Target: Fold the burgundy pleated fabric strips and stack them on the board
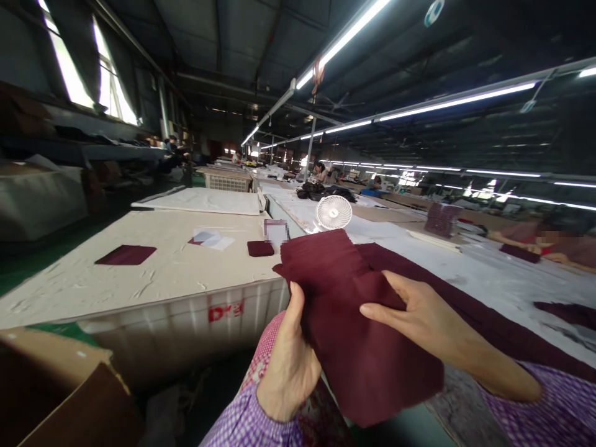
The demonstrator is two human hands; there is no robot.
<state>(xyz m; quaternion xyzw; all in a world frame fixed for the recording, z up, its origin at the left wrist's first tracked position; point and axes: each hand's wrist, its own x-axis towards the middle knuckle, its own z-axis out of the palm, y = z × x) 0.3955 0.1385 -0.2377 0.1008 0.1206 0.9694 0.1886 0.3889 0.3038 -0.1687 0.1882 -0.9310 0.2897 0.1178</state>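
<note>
A dark maroon fabric piece [344, 316] is held up in front of me over the table edge. My left hand [288, 366] grips its left edge, thumb on the front and fingers behind the cloth. My right hand [412, 313] lies on the fabric's right side, fingers closed over a fold near its middle. More maroon cloth [470, 310] stretches away on the white table [493, 273] behind the held piece.
A small white fan [334, 212] stands just beyond the fabric. To the left, a cloth-covered table [153, 267] carries small maroon pieces [125, 254] and paper slips [212, 239]. Cardboard box [56, 385] at lower left. Other people work far back and at right [549, 239].
</note>
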